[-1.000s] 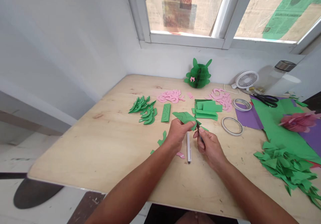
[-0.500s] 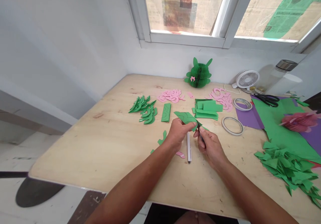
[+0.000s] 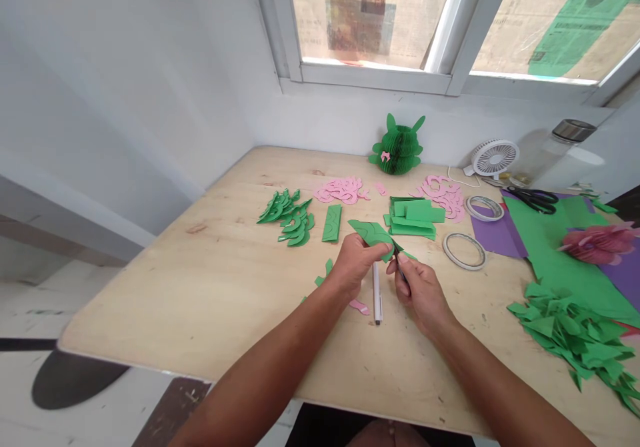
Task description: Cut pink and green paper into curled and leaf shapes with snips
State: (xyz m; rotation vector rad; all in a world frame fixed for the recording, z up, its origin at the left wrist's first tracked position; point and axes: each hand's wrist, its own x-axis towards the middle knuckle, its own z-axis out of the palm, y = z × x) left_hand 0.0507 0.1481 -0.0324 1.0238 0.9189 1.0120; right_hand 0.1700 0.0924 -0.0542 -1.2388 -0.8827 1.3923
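Note:
Pinched in my left hand (image 3: 356, 265) is a piece of green paper (image 3: 371, 232) with curved outlines drawn on it. My right hand (image 3: 417, 288) is closed around a dark pair of scissors (image 3: 397, 255), mostly hidden by the fingers, with the blades at the paper's right edge. Under and between the hands lies a white pen (image 3: 377, 300). Beside my left wrist are a green paper cutout (image 3: 325, 272) and a small pink paper piece (image 3: 359, 307). Just beyond the hands lies a flat green strip (image 3: 331, 223) with drawn curves.
Folded green papers (image 3: 415, 219), green cutouts (image 3: 295, 217) and pink cutouts (image 3: 343, 190) lie farther back. On the right are tape rolls (image 3: 464, 251), black-handled scissors (image 3: 533, 199) and green scraps (image 3: 575, 333). A green paper figure (image 3: 397, 150), fan (image 3: 495, 158) and bottle (image 3: 550, 150) stand by the wall.
Almost nothing differs. The view has shifted slightly, while both hands keep their hold on the paper and scissors.

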